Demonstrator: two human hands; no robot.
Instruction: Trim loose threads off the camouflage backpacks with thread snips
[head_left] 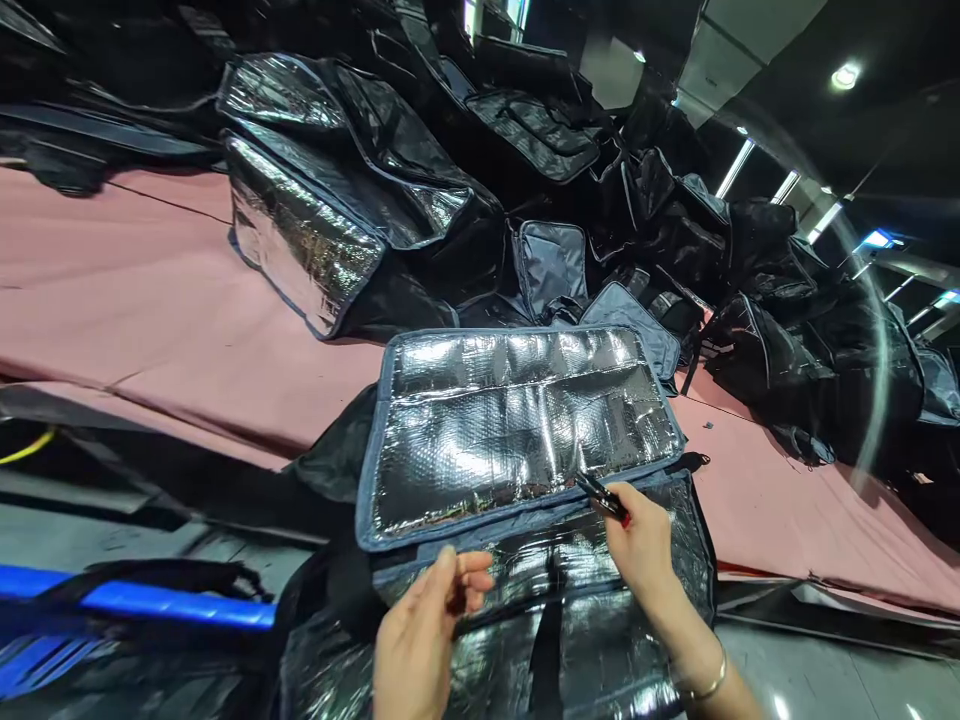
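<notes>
Clasps small dark tool (600, 493) in right hand (642, 540), lower right of centre; holds left hand (424, 625) half-curled, visibly empty, over foil-lined bag (502, 645), lower centre.

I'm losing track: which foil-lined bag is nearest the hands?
The front bag, silver flap opened, right by the left hand and right hand; other foil-lined bags sit farther back.

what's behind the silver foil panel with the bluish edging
Past the far edge of the panel: bluish fabric flaps and, farther left, a large black bag lined with silver foil, on a pink surface. Whatever the panel itself covers can't be seen, including part of one flap.
</notes>
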